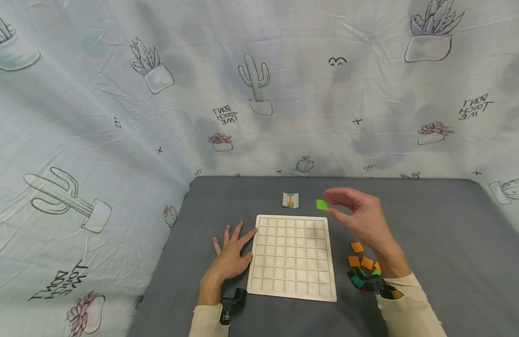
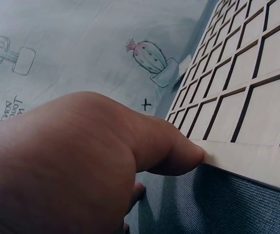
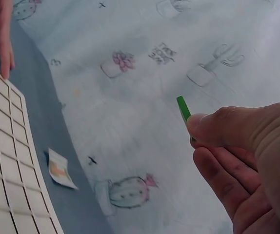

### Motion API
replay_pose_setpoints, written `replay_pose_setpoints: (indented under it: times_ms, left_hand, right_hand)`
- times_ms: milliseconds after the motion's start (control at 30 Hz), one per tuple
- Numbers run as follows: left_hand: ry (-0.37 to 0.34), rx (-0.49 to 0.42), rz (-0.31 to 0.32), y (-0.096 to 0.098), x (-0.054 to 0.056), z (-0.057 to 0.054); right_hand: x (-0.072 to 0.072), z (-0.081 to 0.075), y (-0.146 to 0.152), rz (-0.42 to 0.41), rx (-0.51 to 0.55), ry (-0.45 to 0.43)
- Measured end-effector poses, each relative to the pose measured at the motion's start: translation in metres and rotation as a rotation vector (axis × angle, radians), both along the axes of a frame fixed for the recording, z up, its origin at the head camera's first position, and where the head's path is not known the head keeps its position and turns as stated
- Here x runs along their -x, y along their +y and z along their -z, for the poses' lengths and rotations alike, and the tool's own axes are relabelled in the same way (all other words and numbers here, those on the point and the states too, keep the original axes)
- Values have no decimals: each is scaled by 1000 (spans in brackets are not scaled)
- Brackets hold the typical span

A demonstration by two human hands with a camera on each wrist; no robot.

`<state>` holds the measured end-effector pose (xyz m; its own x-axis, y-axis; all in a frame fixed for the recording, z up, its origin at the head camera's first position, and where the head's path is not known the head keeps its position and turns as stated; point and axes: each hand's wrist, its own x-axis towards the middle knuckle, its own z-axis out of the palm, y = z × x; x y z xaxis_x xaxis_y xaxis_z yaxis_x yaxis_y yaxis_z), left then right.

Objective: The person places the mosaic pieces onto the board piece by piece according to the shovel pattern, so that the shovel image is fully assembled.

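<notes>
Right hand (image 1: 360,217) pinches a green square tile (image 1: 321,204) between thumb and fingertips, gripping one side only. Tile is held near the far right corner of the wooden grid board (image 1: 290,262), apart from it. Left hand (image 1: 231,260) is spread wide on the grey tabletop (image 1: 179,243), holding nothing; its thumb and forefinger touch the board's left edge. A small printed card (image 1: 290,200), slightly curled, lies just beyond the board's far edge. Loose orange tiles (image 1: 354,261) lie to the board's right, some pieces partly hidden by the right wrist camera (image 1: 370,283).

Hazards, in my judgement: the pinch takes little of a thin tile, so a slack thumb could let it twist or drop. Uneven pressure from the left hand could skew the board. The right forearm passes above the loose pieces; lowering it could scatter them. Whether the wrist camera touches them cannot be told.
</notes>
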<state>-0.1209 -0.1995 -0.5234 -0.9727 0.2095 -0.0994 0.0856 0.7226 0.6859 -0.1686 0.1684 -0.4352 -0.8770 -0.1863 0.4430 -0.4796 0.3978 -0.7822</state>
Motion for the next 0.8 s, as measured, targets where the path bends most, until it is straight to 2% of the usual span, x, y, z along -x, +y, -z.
replay_pose_setpoints:
  times_ms: [133,300,367,600,700,800]
  left_hand:
    - [-4,16,-4,0,1,3]
    - [54,-34,3,-1,1,12]
    - [53,-36,3,-2,1,12]
    - [-17,43,-12,0,2,3]
    - [17,25,-22,0,2,8]
    - [19,25,-28,0,3,10]
  right_hand:
    - [8,3,-14,-22,-2,-37]
    - [17,10,-32,-67,-27,-81]
    - [22,14,-39,-87,-26,-92]
    - [34,34,-58,-126,-71,-129]
    - [39,45,-62,-143,-83,-156]
    - [42,55,-65,-156,-76,-188]
